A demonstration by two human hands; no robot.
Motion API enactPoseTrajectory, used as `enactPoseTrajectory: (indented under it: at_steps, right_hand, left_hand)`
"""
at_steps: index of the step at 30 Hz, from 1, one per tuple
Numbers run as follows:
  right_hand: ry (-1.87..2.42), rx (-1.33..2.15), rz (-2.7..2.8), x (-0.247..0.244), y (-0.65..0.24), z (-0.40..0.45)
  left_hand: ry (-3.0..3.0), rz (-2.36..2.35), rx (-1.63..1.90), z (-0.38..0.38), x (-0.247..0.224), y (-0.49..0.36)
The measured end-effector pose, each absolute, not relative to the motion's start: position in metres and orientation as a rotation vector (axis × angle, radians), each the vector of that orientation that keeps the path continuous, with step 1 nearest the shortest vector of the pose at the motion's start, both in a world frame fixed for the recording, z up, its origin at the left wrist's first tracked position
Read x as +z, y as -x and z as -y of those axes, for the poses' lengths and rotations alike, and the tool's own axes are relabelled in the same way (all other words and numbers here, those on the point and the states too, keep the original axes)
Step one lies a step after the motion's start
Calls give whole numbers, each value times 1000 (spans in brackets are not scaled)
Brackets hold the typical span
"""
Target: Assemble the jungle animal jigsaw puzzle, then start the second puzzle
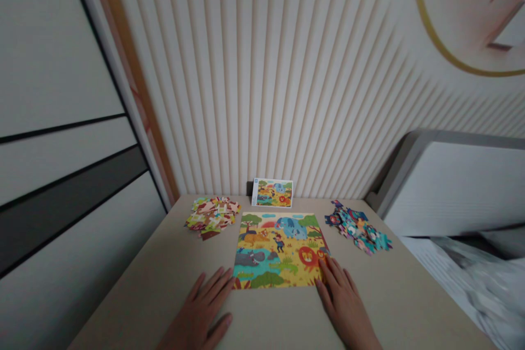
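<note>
A jigsaw puzzle [279, 251] with an animal scene lies assembled and flat on the table: elephants at the top, a hippo at the left, lions at the right. My left hand [203, 309] rests flat by its lower left corner, fingers spread, fingertips beside or just touching the edge. On the lower right corner lie the fingertips of my right hand [340, 295], fingers stretched out and covering a bit of the picture. Neither hand holds anything. Behind the puzzle a picture card [273, 193] showing the same scene leans upright against the wall.
A pile of loose puzzle pieces [213, 216] in pink, green and brown lies at the back left of the table [143, 284]. Another pile of pieces [359, 227], mostly teal and blue, is at the back right. A bed headboard [463, 186] stands to the right.
</note>
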State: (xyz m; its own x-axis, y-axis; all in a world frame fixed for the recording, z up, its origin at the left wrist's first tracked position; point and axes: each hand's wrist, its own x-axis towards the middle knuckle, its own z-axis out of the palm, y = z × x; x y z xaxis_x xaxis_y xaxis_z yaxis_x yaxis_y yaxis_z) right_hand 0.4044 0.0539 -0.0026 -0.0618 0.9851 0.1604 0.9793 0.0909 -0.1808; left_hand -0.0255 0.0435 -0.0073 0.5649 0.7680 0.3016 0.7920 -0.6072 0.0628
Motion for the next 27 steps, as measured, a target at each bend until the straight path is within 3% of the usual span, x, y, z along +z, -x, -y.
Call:
enactPoseTrajectory:
  at_steps: [8, 14, 20, 27]
  right_hand:
    - [1852, 50, 2132, 0, -409, -46]
    - [1748, 19, 2142, 29, -464, -51]
    - [1895, -144, 1989, 55, -545, -119]
    - [2101, 111, 1938, 80, -562, -205]
  left_hand:
    - [2595, 1220, -509, -49, -3, 24]
    - [2665, 1051, -422, -85, 21, 2]
    - [2854, 906, -355, -125, 17, -39]
    - [2761, 759, -324, -146, -3, -55]
